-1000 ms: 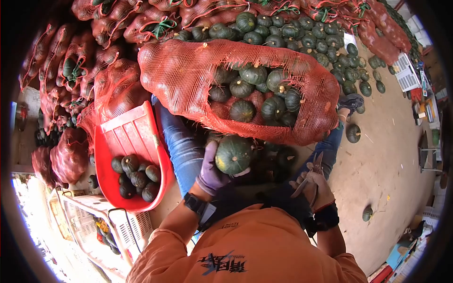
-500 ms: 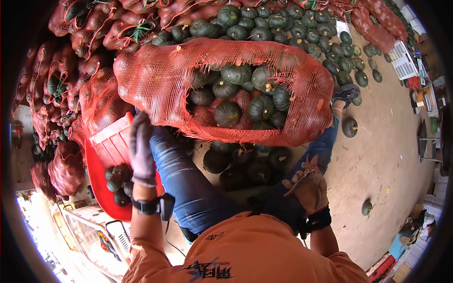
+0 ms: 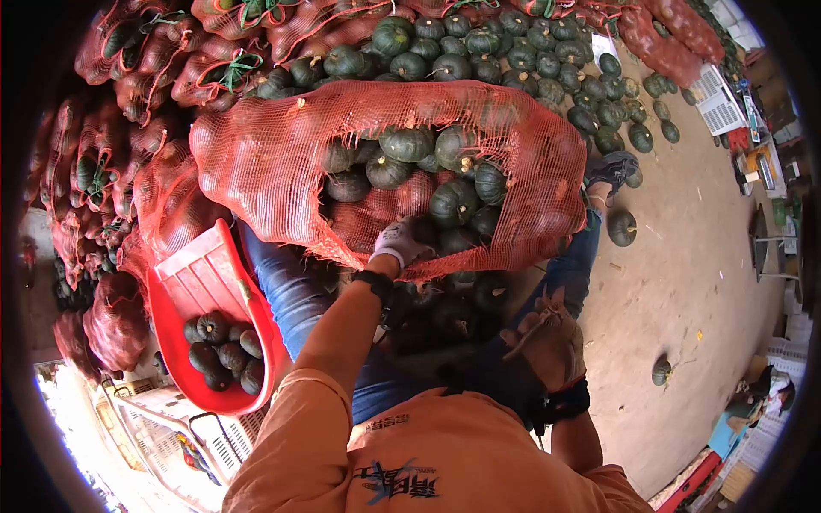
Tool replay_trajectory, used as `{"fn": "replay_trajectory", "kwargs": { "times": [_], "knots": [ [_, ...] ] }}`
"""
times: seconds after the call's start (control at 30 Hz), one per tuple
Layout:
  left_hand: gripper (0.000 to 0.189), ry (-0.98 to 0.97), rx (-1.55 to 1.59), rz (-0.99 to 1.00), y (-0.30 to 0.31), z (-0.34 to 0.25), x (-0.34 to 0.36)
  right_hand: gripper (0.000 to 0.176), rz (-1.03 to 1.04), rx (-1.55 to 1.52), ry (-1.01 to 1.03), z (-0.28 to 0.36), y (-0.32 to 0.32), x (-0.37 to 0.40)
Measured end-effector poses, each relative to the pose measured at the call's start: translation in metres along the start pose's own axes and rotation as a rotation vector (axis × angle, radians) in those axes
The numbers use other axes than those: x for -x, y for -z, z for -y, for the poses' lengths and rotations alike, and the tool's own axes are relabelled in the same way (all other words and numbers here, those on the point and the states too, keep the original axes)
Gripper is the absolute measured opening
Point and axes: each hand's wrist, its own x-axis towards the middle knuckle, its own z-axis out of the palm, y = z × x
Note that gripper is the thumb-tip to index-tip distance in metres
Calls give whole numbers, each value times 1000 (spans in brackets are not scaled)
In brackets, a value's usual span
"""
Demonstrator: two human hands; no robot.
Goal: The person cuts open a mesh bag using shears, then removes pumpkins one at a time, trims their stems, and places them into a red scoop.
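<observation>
A torn red mesh sack (image 3: 265,162) full of dark green squashes lies across the person's legs. Through its opening reaches my left hand (image 3: 402,243), gloved, its fingers closed round a dark green squash (image 3: 425,229) at the lower edge of the hole. Other squashes (image 3: 453,203) show inside the opening. My right hand (image 3: 549,342), in a worn glove, rests above the right thigh, fingers apart and holding nothing. To the left, a red scoop-shaped tub (image 3: 278,342) has several squashes (image 3: 233,356) in it.
Filled mesh sacks (image 3: 115,321) are stacked at the left and top. Loose squashes (image 3: 522,56) cover the floor behind the torn sack, and more lie between the legs. A single squash (image 3: 661,369) is on the floor at right. White crates (image 3: 717,101) stand at the upper right.
My left hand has moved right, from above the red tub into the sack's opening, and has closed on a squash. More of the tub's squashes show. The view has shifted slightly.
</observation>
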Motion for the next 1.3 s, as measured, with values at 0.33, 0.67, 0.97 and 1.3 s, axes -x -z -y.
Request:
{"fn": "replay_trajectory", "kwargs": {
  "times": [0.33,0.67,0.97,1.3],
  "knots": [
    [78,-351,2019,389,79,-51,160,50,-113,462,97,-18,-29,12],
    [66,-517,1891,56,13,-51,190,65,53,2291,289,-85,-165,-2],
    [64,-434,1691,-140,0,-33,190,50,160,1575,-108,-90,-163,-1],
    [44,-74,864,-997,123,186,309,31,12,150,-25,10,-41,19]
  ]
}}
